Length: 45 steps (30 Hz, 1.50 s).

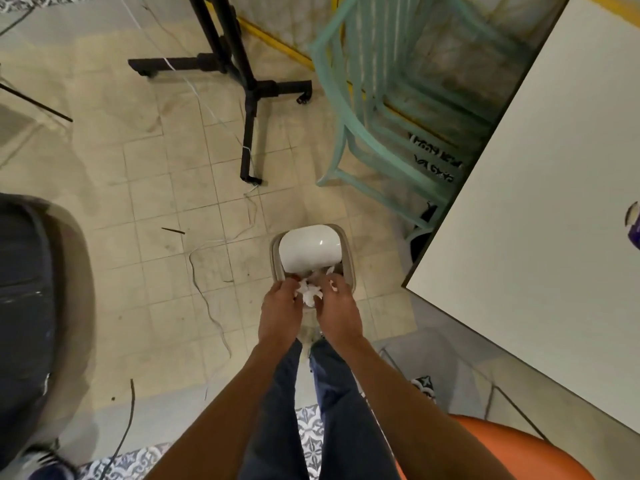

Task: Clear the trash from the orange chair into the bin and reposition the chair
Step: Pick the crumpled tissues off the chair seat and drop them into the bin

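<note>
A small grey pedal bin (349,268) stands on the tiled floor with its white lid (309,249) raised. Both my hands hover side by side over its opening. Crumpled white paper trash (309,292) sits between them, pinched by the fingers of my left hand (281,311) and my right hand (337,313). A smaller white scrap shows at my right fingertips. Part of the orange chair (512,452) shows at the bottom right, behind my right forearm.
A white table (540,237) fills the right side. Stacked teal chairs (391,109) stand beyond the bin. A black wheeled stand (249,88) and loose cables (207,299) lie on the floor to the left. Another person's leg and shoe (31,306) are at the left edge.
</note>
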Each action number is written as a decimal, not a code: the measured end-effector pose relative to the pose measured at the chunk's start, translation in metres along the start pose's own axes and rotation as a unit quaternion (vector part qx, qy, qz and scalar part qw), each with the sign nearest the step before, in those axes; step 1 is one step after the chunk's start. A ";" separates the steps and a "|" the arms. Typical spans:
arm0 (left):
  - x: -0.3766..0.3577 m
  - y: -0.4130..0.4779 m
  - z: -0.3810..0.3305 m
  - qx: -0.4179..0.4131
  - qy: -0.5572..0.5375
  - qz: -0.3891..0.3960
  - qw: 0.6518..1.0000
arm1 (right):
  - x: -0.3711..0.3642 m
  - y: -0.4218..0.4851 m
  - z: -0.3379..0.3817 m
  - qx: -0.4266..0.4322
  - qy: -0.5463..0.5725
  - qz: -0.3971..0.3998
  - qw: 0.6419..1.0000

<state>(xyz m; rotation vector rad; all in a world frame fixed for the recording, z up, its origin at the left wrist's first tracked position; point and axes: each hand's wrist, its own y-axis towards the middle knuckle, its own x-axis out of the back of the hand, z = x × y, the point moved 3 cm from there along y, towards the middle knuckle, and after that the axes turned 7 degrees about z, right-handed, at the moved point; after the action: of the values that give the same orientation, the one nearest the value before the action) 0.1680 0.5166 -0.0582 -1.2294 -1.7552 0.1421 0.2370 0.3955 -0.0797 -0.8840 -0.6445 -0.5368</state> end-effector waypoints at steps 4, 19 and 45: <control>0.013 -0.002 0.005 0.032 -0.041 -0.054 0.997 | -0.013 0.009 0.002 0.066 -0.082 0.050 0.993; 0.004 0.044 0.040 0.000 -0.079 -0.025 0.997 | -0.061 0.104 -0.018 0.018 -0.175 0.183 0.967; 0.017 0.020 -0.021 -0.120 0.142 0.046 0.981 | -0.016 -0.002 -0.005 -0.004 -0.081 0.065 0.995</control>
<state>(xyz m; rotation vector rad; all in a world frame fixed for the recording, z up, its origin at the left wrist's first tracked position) 0.1957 0.5316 -0.0472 -1.4283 -1.4974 -0.1912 0.2256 0.3927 -0.0923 -0.9766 -0.7274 -0.3538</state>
